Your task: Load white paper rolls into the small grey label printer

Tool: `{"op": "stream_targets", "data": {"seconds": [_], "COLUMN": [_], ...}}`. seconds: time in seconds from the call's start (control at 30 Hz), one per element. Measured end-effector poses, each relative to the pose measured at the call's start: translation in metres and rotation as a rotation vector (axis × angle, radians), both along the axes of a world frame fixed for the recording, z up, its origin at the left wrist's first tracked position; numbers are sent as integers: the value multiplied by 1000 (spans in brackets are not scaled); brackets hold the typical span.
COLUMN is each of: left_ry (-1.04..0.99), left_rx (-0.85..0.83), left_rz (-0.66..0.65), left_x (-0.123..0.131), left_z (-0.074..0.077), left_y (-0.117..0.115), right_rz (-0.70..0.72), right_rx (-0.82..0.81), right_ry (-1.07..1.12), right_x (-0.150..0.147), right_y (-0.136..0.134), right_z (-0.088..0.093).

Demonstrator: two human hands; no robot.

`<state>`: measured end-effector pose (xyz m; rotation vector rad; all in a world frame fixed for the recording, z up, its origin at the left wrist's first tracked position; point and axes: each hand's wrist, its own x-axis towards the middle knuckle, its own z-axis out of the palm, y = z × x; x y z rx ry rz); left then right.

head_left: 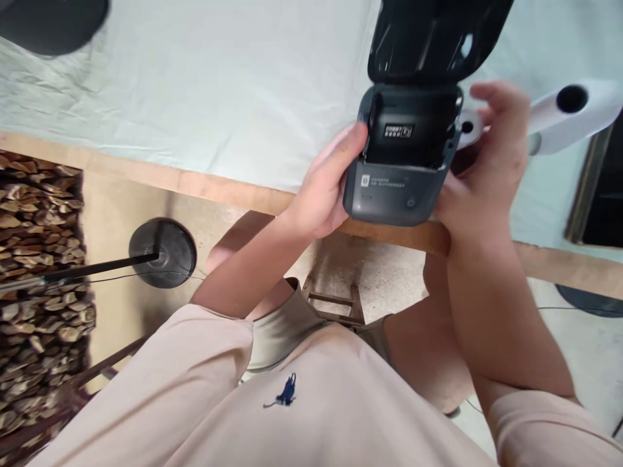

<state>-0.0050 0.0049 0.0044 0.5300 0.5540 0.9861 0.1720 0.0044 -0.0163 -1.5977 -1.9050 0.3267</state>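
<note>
Above the cloth-covered bench (219, 97), left fingers (357, 139) clasp an open printer (384, 194) while right fingers (494, 94) grasp a small white roll (477, 126), which loosening could drop.

Free — tablecloth (219, 84) left of device (389, 204) | obstacle — white roll (586, 120), right

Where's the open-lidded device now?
Head view, upper part, right of centre: the device is in the left hand, over the table's near edge; right hand beside it.
</note>
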Motion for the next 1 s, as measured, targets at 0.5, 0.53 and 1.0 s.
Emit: {"op": "stream_targets", "data": {"seconds": [0.5, 0.53, 1.0], "left_ry": [229, 242, 205], "left_rx": [-74, -69, 109], "left_rz": [-13, -17, -72], "left_x": [6, 6, 3], "left_z": [-8, -8, -4], "left_y": [-4, -4, -7], "right_rz": [-81, -84, -132], "right_rx": [42, 28, -79], "right_ry": [-39, -58, -59], "right_x": [3, 3, -7], "right_y": [1, 0, -5], "right_z": [4, 4, 13]}}
